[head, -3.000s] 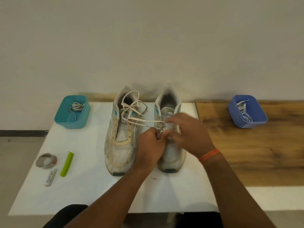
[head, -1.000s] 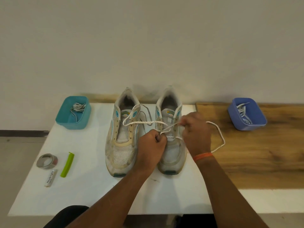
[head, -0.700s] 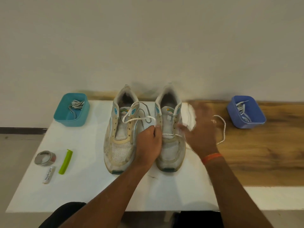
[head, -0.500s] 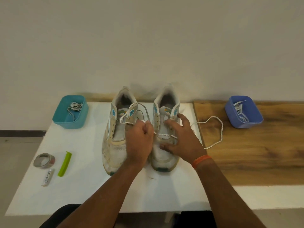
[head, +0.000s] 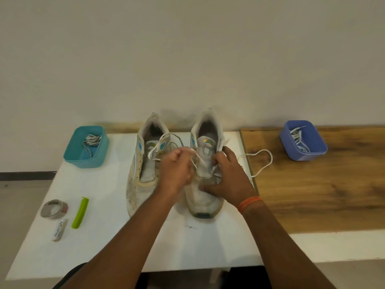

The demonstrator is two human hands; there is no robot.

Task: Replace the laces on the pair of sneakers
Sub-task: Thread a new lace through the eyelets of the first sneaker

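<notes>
Two worn white sneakers stand side by side on the white table (head: 108,243), toes toward me. The left sneaker (head: 143,170) has bare eyelets, with a loop of lace lying over its tongue. My left hand (head: 177,174) pinches a white lace (head: 194,157) between the shoes, slightly blurred. My right hand (head: 229,176) holds the right sneaker (head: 205,147) around its midfoot, thumb across the toe side and fingers curled at the right eyelets. The lace's other end (head: 264,161) trails in a loop onto the wooden top.
A teal tub (head: 71,151) with grey laces sits at the back left. A blue tub (head: 318,147) with white laces stands on the wooden top (head: 323,195) at right. A tape roll (head: 53,208), green clip (head: 80,212) and small white tube (head: 58,230) lie front left.
My right hand let go of the lace end, which now lies on the wooden top, and came down onto the right sneaker. My left hand lifted its lace end slightly.
</notes>
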